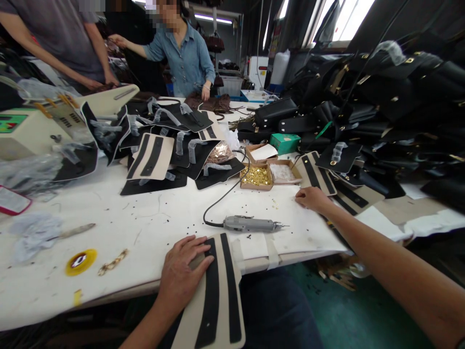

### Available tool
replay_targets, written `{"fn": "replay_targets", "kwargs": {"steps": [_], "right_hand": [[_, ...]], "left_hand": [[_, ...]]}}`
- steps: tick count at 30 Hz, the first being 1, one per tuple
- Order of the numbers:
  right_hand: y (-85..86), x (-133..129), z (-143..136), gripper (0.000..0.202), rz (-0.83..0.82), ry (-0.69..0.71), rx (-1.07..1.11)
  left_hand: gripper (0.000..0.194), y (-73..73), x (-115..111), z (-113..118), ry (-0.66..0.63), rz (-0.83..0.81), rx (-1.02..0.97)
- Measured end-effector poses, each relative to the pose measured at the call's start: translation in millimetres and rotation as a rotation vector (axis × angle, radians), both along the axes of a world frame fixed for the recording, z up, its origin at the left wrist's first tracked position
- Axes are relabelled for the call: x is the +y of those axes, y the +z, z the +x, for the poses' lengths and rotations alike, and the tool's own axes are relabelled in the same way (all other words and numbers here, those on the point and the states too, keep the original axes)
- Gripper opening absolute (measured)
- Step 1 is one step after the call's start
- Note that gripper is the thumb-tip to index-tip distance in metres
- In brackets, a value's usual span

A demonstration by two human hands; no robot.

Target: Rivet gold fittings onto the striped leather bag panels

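My left hand (185, 271) lies on a beige panel (222, 295) with two black strips, its fingers and thumb stretched over the panel's upper left part. That panel leans from the table's front edge down over my lap. Farther right, my right hand (313, 198) is closed low over the tabletop, fingertips pressed together; whether something small is between them is hidden. Close by it are a few scattered gold bits (275, 204) and another strip-faced panel (315, 173). A grey electric screwdriver (250, 223) lies on the table between my hands, its bit pointing right.
Open boxes hold gold metal pieces (256, 176) and clear small parts (282, 172). Black bag pieces (218, 175) cover the table's back, with a heap of black bags (385, 97) at right. A yellow tape roll (81, 262) lies left. Two people stand across the table.
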State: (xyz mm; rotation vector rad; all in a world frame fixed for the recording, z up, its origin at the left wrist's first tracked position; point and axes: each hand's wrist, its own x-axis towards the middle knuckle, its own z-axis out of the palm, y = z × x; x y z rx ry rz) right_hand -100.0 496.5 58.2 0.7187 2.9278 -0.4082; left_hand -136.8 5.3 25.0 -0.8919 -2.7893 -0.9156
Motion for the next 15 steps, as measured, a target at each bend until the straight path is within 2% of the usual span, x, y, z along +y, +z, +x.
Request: {"fn": "replay_targets", "kwargs": {"steps": [7, 15], "right_hand": [[3.2, -3.4, 4.8, 0.021, -0.007, 0.025, 0.012], [-2.1, 0.2, 8.9, 0.013, -0.05, 0.001, 0.038]], "left_hand": [[0.022, -3.0, -1.7, -0.2, -0.004, 0.011, 0.0], [0.021, -3.4, -0.7, -0.1, -0.002, 0.012, 0.001]]}}
